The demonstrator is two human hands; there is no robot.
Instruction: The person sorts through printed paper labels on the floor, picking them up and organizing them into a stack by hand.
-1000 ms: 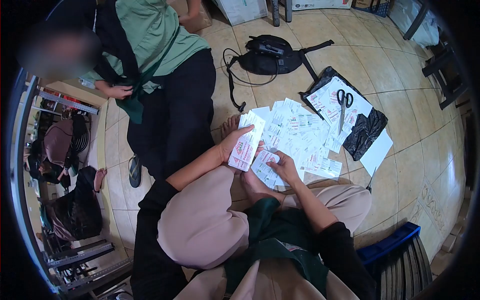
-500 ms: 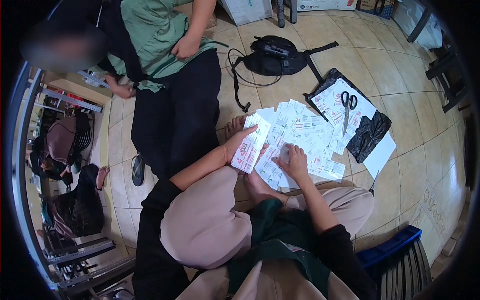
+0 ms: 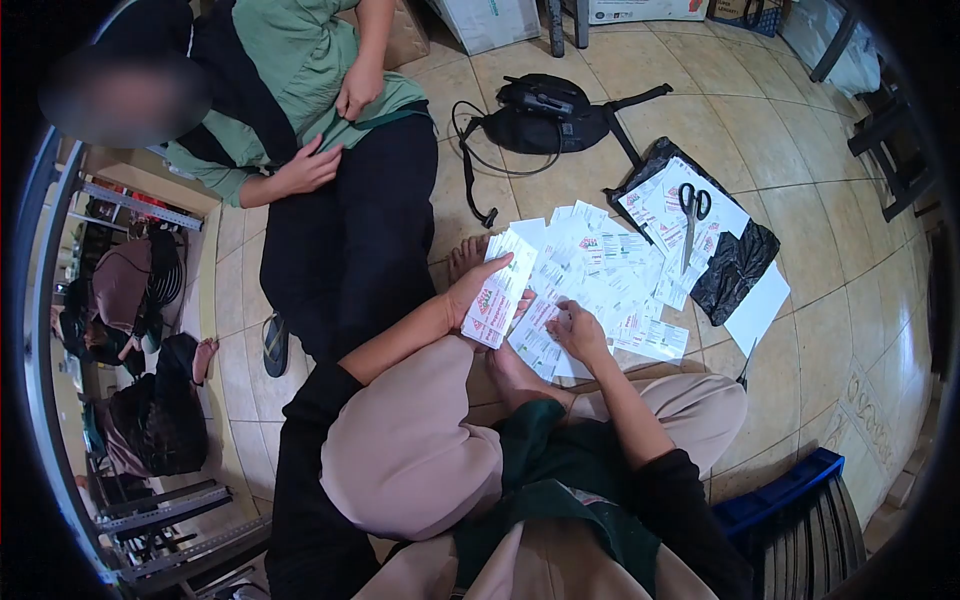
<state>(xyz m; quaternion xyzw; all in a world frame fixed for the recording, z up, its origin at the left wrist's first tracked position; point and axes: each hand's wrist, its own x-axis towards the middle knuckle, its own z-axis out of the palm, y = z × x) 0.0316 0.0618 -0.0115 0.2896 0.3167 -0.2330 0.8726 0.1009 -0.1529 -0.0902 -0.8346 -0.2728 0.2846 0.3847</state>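
A stack of white printed cards (image 3: 498,300) is in my left hand (image 3: 472,291), with the thumb across its top. My right hand (image 3: 580,331) is over printed cards (image 3: 538,335) just right of the stack, its fingers apart and bent; whether a fingertip touches them is unclear. Many loose white cards (image 3: 590,262) lie spread on the floor beyond my hands. Scissors with black handles (image 3: 691,222) rest on papers on a black plastic bag (image 3: 737,268), to the right of the spread.
A person (image 3: 290,100) in a green top sits at the upper left. A black waist bag (image 3: 545,115) lies on the tiles. Farther off are a sandal (image 3: 275,344), boxes (image 3: 487,22), a blue-edged rack (image 3: 785,490) and a metal shelf frame (image 3: 150,510).
My right hand has let go of the small cards it pinched and opened over them. The other person's hands have moved to their lap. My left hand still holds the stack.
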